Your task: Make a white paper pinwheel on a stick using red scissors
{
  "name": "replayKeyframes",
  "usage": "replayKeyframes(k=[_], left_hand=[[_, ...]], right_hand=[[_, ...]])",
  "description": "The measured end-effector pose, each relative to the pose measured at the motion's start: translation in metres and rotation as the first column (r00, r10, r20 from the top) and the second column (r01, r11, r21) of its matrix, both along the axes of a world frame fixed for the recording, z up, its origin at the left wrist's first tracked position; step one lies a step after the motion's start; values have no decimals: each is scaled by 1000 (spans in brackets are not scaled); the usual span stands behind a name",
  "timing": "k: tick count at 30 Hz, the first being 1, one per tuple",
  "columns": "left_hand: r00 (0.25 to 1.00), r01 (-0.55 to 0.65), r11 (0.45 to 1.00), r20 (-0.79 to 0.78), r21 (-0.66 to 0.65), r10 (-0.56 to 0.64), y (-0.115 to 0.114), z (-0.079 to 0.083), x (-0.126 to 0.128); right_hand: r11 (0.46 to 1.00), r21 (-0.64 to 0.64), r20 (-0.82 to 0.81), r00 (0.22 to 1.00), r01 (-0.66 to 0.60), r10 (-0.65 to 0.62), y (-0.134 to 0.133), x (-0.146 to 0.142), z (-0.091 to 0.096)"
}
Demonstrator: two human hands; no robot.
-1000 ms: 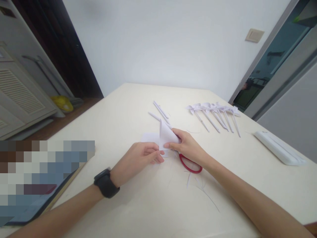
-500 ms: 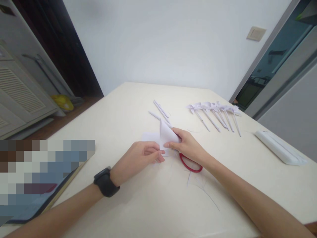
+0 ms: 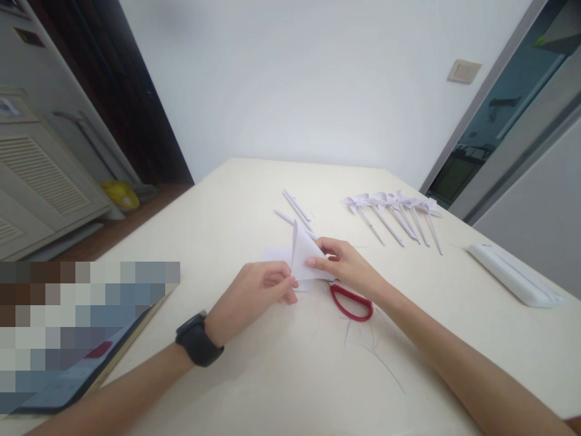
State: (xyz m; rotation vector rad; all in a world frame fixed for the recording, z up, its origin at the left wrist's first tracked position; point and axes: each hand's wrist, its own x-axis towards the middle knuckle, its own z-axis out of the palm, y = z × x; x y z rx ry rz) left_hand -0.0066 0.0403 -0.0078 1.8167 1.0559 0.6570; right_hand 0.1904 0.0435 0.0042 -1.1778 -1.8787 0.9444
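Observation:
A white sheet of paper (image 3: 305,257), bent over into a pointed fold, stands between my hands above the table. My right hand (image 3: 347,263) pinches its right side between thumb and fingers. At the lower left corner, my left hand (image 3: 263,287) grips the paper with fingertips pressed together; a black watch is on that wrist. More white paper (image 3: 276,253) lies flat beneath and behind the left hand. Red-handled scissors (image 3: 353,304) rest just below my right hand, their blades mostly hidden. Rolled paper sticks (image 3: 297,206) lie beyond the folded sheet.
Several white paper pinwheels (image 3: 390,203) on sticks lie in a row at the back right. A pale pouch (image 3: 515,275) sits near the right edge. Thin threadlike strips (image 3: 374,351) lie in front of the scissors. A blurred-out tablet-like object (image 3: 91,357) occupies the left side.
The view has tilted slightly upward. My right hand has shifted its hold a little on the folded paper, whose flap now leans further over; the left hand keeps its grip.

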Motion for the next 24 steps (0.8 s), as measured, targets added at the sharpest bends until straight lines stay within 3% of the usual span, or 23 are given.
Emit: replayKeyframes(k=[11,24], left_hand=[[1000,-10,1000,-26,1,10,2,5,-3],[1000,5,1000,15,-24,-5,1,10,-2]], right_hand=[[997,-76,-45,999,4,-8,3,10,0],[999,-29,-2,1000,14,-14,1,10,3]])
